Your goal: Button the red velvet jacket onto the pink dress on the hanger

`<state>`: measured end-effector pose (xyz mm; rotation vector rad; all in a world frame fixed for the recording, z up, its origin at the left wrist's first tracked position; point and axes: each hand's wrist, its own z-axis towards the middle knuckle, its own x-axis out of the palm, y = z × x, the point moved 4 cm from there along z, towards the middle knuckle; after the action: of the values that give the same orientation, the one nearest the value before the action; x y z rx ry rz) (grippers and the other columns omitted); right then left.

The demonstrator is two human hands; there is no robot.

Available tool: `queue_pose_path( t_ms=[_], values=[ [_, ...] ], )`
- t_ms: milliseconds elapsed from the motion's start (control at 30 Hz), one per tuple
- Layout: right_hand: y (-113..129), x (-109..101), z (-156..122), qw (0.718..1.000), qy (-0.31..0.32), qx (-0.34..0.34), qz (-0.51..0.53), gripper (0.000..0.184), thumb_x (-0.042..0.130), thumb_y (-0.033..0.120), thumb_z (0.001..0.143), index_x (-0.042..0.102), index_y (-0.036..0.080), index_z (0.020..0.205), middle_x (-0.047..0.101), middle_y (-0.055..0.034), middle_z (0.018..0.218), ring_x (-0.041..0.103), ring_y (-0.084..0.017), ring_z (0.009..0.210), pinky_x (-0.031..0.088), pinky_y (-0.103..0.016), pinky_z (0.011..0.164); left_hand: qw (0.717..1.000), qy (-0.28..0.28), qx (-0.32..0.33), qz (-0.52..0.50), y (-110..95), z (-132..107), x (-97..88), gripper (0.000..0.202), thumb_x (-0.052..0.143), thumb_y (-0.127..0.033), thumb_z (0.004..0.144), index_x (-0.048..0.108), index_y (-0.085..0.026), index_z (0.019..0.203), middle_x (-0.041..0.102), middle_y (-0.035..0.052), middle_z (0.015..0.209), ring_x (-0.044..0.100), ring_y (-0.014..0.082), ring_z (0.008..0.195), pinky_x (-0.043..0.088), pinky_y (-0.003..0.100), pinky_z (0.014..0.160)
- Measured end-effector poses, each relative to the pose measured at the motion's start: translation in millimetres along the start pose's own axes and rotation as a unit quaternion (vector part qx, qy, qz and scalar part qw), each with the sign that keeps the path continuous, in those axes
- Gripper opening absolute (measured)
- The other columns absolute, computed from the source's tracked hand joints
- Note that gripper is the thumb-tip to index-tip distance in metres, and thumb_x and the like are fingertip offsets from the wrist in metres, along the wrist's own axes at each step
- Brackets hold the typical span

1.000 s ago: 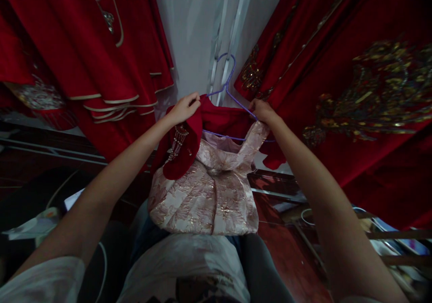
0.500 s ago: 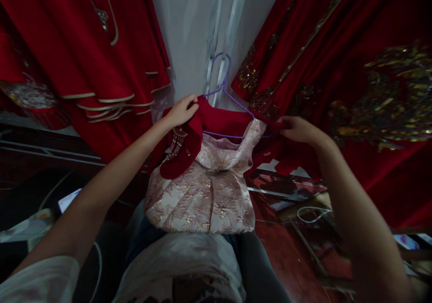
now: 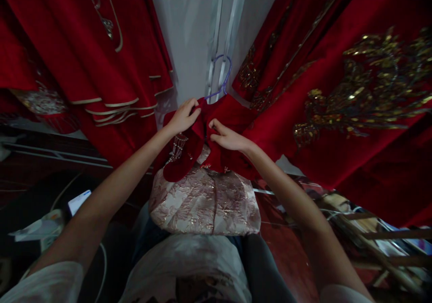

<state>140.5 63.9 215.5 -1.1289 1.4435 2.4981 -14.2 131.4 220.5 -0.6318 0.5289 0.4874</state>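
Note:
A short red velvet jacket (image 3: 180,161) with beaded tassels lies over a pale pink brocade dress (image 3: 202,202) on a purple hanger (image 3: 226,76). My left hand (image 3: 185,116) pinches the jacket's left front edge near the collar. Just right of it, my right hand (image 3: 227,136) grips the right front edge of the same jacket, its fingers curled into the cloth. The two front edges almost meet, with a narrow strip of brocade between them. Most of the hanger and the dress's top are hidden under the red cloth. The dress's lower part rests toward my lap.
Red garments with pale trim (image 3: 114,109) hang at the left. On the right hangs a red garment with gold sequin embroidery (image 3: 364,91). A metal rail (image 3: 216,37) runs up the grey wall. A phone (image 3: 79,202) lies at lower left, and a wooden rack (image 3: 371,249) stands at lower right.
My right hand has moved left, drawing the jacket's right front across the dress top and hanger. My left hand keeps its hold. The gold-embroidered red garment at right has swung inward.

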Motion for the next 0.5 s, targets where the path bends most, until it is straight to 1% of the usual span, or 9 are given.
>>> queue_pose_path(
  t_ms=[100, 167, 233, 300, 333, 367, 400, 467, 500],
  values=[
    [-5.2, 5.7, 0.0, 0.999, -0.023, -0.03, 0.009, 0.019, 0.046, 0.019, 0.069, 0.035, 0.022, 0.084, 0.037, 0.0026, 0.08, 0.036, -0.012, 0.07, 0.035, -0.026, 0.07, 0.999, 0.01, 0.011, 0.049, -3.3, -5.6, 2.6, 0.009, 0.052, -0.028, 0.084, 0.05, -0.019, 0.089, 0.056, 0.0083, 0.099, 0.051, 0.0234, 0.099, 0.041, 0.039, 0.091],
    [-15.1, 3.8, -5.7, 0.998, -0.048, -0.028, 0.017, 0.021, 0.049, 0.021, 0.07, 0.035, 0.022, 0.086, 0.037, 0.0033, 0.079, 0.036, -0.011, 0.067, 0.034, -0.025, 0.066, 0.996, 0.001, 0.012, 0.092, -8.8, -16.6, 6.9, 0.012, 0.054, -0.028, 0.083, 0.054, -0.019, 0.091, 0.052, 0.0123, 0.117, 0.046, 0.0285, 0.114, 0.038, 0.045, 0.098],
    [-25.3, 1.8, -10.8, 0.997, -0.07, -0.025, 0.012, 0.021, 0.05, 0.022, 0.071, 0.035, 0.022, 0.086, 0.038, 0.0039, 0.078, 0.037, -0.01, 0.064, 0.034, -0.024, 0.063, 0.991, -0.011, 0.015, 0.129, -18.2, -33.9, 12.8, 0.012, 0.056, -0.025, 0.082, 0.058, -0.018, 0.092, 0.039, 0.0133, 0.136, 0.034, 0.0335, 0.129, 0.032, 0.051, 0.105],
    [-32.8, 1.3, -13.2, 0.996, -0.086, -0.026, -0.002, 0.021, 0.05, 0.022, 0.071, 0.036, 0.021, 0.086, 0.039, 0.0041, 0.078, 0.038, -0.01, 0.063, 0.034, -0.024, 0.062, 0.988, -0.009, 0.029, 0.148, -30.5, -54.5, 20.5, 0.014, 0.058, -0.024, 0.08, 0.059, -0.017, 0.092, 0.026, 0.0111, 0.147, 0.023, 0.0362, 0.136, 0.028, 0.055, 0.108],
    [-35.2, 1.8, -13.4, 0.996, -0.09, -0.026, -0.01, 0.021, 0.05, 0.021, 0.071, 0.036, 0.021, 0.087, 0.039, 0.0043, 0.078, 0.039, -0.009, 0.063, 0.034, -0.024, 0.061, 0.988, -0.007, 0.037, 0.151, -36.5, -64.5, 24.3, 0.015, 0.059, -0.023, 0.079, 0.059, -0.017, 0.093, 0.022, 0.0106, 0.149, 0.022, 0.0366, 0.136, 0.027, 0.055, 0.109],
    [-36.6, 2.5, -13.2, 0.995, -0.093, -0.026, -0.017, 0.021, 0.05, 0.02, 0.071, 0.036, 0.021, 0.087, 0.04, 0.0046, 0.077, 0.039, -0.009, 0.061, 0.033, -0.024, 0.059, 0.988, -0.004, 0.04, 0.152, -41.4, -73.7, 28.0, 0.017, 0.059, -0.023, 0.079, 0.058, -0.017, 0.095, 0.022, 0.0115, 0.149, 0.023, 0.0368, 0.136, 0.028, 0.056, 0.108],
    [-37.2, 3.4, -12.9, 0.995, -0.097, -0.025, -0.022, 0.021, 0.05, 0.02, 0.071, 0.036, 0.021, 0.087, 0.04, 0.005, 0.076, 0.038, -0.009, 0.06, 0.033, -0.023, 0.058, 0.987, -0.003, 0.035, 0.154, -44.5, -81.4, 31.0, 0.019, 0.058, -0.023, 0.079, 0.057, -0.017, 0.098, 0.024, 0.0133, 0.147, 0.026, 0.0368, 0.134, 0.03, 0.056, 0.107],
    [-36.2, 5.2, -13.3, 0.993, -0.108, -0.021, -0.033, 0.022, 0.05, 0.018, 0.071, 0.036, 0.022, 0.088, 0.04, 0.0061, 0.074, 0.038, -0.008, 0.057, 0.031, -0.022, 0.055, 0.989, -0.006, 0.01, 0.15, -45.3, -92.2, 36.1, 0.025, 0.059, -0.023, 0.078, 0.053, -0.016, 0.101, 0.034, 0.0181, 0.137, 0.037, 0.0364, 0.125, 0.036, 0.055, 0.1],
    [-34.9, 5.8, -14.3, 0.992, -0.117, -0.02, -0.038, 0.023, 0.05, 0.018, 0.071, 0.036, 0.022, 0.088, 0.04, 0.0065, 0.072, 0.038, -0.008, 0.056, 0.031, -0.022, 0.055, 0.99, -0.001, -0.003, 0.138, -43.2, -95.3, 39.0, 0.029, 0.061, -0.022, 0.076, 0.051, -0.015, 0.102, 0.041, 0.019, 0.129, 0.043, 0.0352, 0.119, 0.04, 0.053, 0.097]
  ],
)
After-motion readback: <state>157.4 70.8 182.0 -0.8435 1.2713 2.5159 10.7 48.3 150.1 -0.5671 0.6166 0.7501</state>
